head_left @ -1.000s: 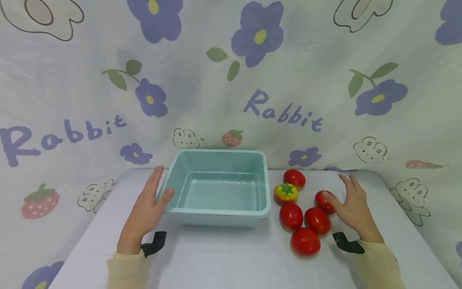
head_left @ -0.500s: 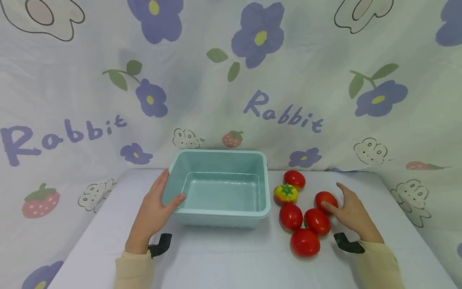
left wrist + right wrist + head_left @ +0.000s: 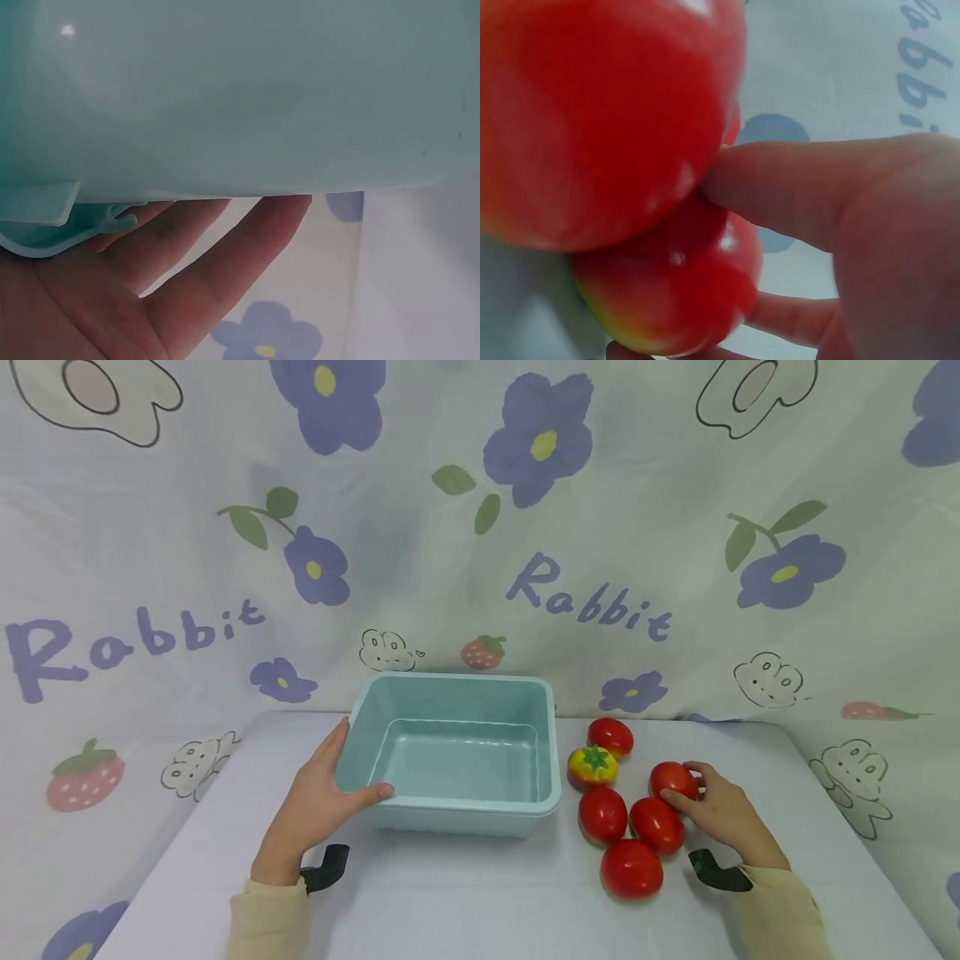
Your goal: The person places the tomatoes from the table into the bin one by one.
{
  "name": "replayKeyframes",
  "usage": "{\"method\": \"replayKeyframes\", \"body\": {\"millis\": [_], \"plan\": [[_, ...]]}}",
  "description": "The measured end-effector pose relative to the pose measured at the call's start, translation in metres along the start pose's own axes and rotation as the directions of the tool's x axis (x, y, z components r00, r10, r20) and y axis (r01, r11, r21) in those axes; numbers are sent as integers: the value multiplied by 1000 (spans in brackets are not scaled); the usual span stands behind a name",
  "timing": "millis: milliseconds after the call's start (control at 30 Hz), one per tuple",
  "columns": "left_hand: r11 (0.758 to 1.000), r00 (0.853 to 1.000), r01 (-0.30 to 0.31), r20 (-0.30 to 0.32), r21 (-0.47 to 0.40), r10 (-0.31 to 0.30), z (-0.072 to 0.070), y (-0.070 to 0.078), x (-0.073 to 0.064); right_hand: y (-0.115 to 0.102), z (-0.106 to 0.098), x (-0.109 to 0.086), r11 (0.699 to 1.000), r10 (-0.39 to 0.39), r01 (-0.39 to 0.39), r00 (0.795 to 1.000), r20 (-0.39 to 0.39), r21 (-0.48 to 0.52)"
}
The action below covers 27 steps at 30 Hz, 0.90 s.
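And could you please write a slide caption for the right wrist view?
The right grip holds a glossy, round, yellow-tinged red fruit behind a nearer, glossy red one.

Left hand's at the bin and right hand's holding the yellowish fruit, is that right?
No, the yellowish fruit is untouched: the head view shows the right hand holding the rightmost red fruit. The left hand is at the bin.

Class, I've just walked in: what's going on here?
A person's left hand rests against the left end of a pale blue-green rectangular plastic tub. The right hand holds a glossy red rounded fruit. Four similar red fruits and one yellow-and-red fruit with a green top sit on the white tabletop; all six are outside the tub.
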<state>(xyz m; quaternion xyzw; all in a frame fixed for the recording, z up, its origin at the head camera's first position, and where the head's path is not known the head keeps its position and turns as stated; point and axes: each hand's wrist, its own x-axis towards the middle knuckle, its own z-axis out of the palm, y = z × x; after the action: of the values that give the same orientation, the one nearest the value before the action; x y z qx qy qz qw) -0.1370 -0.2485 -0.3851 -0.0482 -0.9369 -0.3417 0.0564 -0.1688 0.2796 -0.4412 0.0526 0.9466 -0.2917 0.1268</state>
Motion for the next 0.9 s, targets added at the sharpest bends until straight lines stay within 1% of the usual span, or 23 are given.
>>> {"method": "replayKeyframes", "body": {"millis": [100,200,400,500,600,733,900], "plan": [[1000,1000,-3,0,-1,3,-1,1,1,-3,1,-1,1000,6,-6,1000,-17,8],[1000,1000,-4,2,-7,4,-1,2,1,-5,1,-1,1000,-7,7,999,-42,5],[1000,1000,15,1,-13,-15,0,3,0,-10,2,-5,999,-33,35,993,-114,10],[1000,1000,12,5,-15,-12,0,3,-1,-13,1,-7,999,-44,49,987,-157,23],[1000,1000,4,2,-4,-4,-1,4,-1,-16,0,-8,995,-85,94,971,-223,33],[1000,1000,7,3,1,-7,-1,3,-1,-21,-1,-11,986,-141,160,940,-309,36],[1000,1000,20,11,1,-20,0,2,-1,-31,1,-16,976,-184,215,910,-371,45]]}}
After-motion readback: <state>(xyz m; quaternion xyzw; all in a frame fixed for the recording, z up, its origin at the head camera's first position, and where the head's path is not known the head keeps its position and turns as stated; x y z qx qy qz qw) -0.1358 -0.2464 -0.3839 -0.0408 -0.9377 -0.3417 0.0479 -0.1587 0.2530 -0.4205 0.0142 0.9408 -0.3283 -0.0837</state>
